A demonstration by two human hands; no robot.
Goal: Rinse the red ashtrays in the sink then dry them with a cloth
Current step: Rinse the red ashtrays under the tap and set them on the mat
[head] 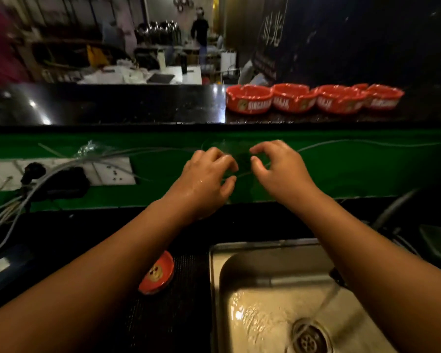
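Note:
Several red ashtrays point(248, 99) stand in a row on the raised black counter point(138, 105) at the upper right. Another red ashtray point(157, 273) lies tilted on the black mat left of the steel sink point(214, 263), partly hidden by my left forearm. A stream of water point(327, 301) runs into the sink basin near the drain point(308, 337). My left hand point(204, 179), wet, and my right hand point(280, 169) are raised in front of the green panel, fingers curled around a faint, clear see-through object point(242, 159) held between them. No cloth is visible.
White wall sockets point(112, 171) with a black plug and a bundle of grey cables point(23, 200) sit on the green panel point(367, 169) at left. A thin wire runs along the panel. A person point(200, 29) stands far back in the room beyond the counter.

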